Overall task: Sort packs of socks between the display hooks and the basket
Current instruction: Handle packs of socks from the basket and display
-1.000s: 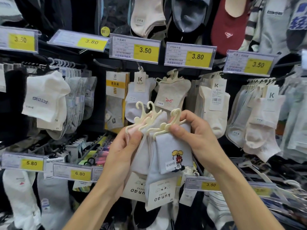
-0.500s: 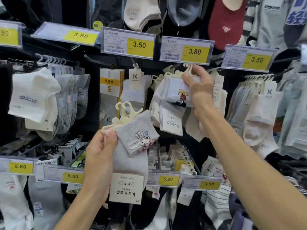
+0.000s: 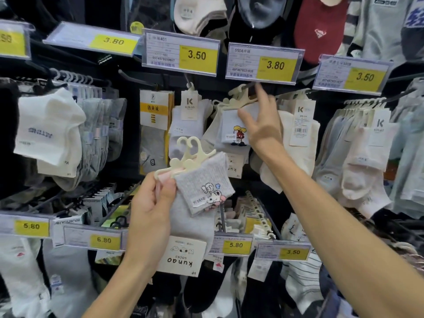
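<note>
My left hand (image 3: pixel 152 203) grips a pack of grey socks (image 3: pixel 202 191) with a cartoon print, cream plastic hangers on top and a white "kunao" card below. My right hand (image 3: pixel 260 125) is raised to the display hook (image 3: pixel 249 87) under the 3.80 price tag. Its fingers are spread and rest against a pale blue sock pack (image 3: pixel 231 127) with a red and yellow cartoon. That pack hangs on the hook by its cream hanger. No basket is in view.
The wall is full of hooks with sock packs: white socks (image 3: pixel 49 129) at left, "K" carded packs (image 3: pixel 189 115) in the middle, pale packs (image 3: pixel 364 143) at right. Price tag rails run across above and below. Lower hooks (image 3: pixel 257 216) jut out near my left hand.
My right hand carried the pale blue pack up from the bundle to the hook under the 3.80 tag and its fingers have opened. My left hand stays low with the grey pack.
</note>
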